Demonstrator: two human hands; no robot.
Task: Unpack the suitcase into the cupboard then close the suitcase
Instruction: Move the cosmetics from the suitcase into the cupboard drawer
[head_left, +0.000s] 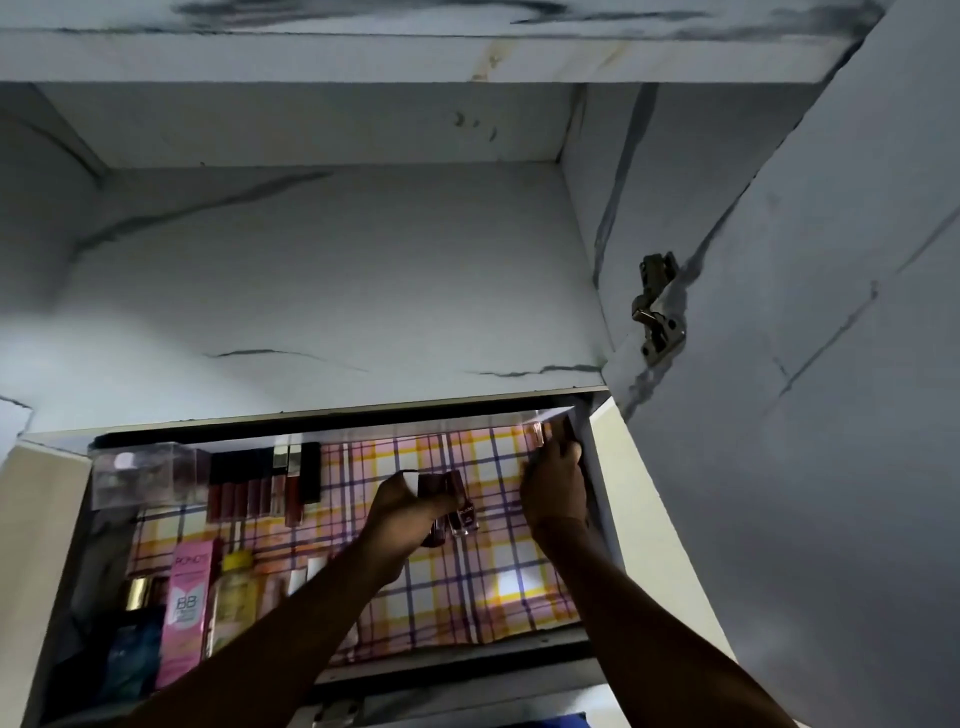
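A pale, marble-patterned cupboard (322, 270) fills the view, its door (810, 364) swung open on the right, and below it a drawer-like compartment lined with checked paper (498, 587). The step in hand looks like the unpacking: small cosmetics are being set out on that liner. The left hand (400, 514) is curled round a cluster of small dark red bottles (457, 506), at least 2, near the middle of the liner. The right hand (553, 488) reaches to the far right corner, its fingers pinching a small tube (537, 434) against the side wall. At the left stand a row of lipsticks (260, 488), a clear box (145, 475), a pink carton (189, 608) and a yellow-capped bottle (234, 603). The suitcase is out of view. Next, probably, each hand must stand its piece upright and let go without toppling neighbours.
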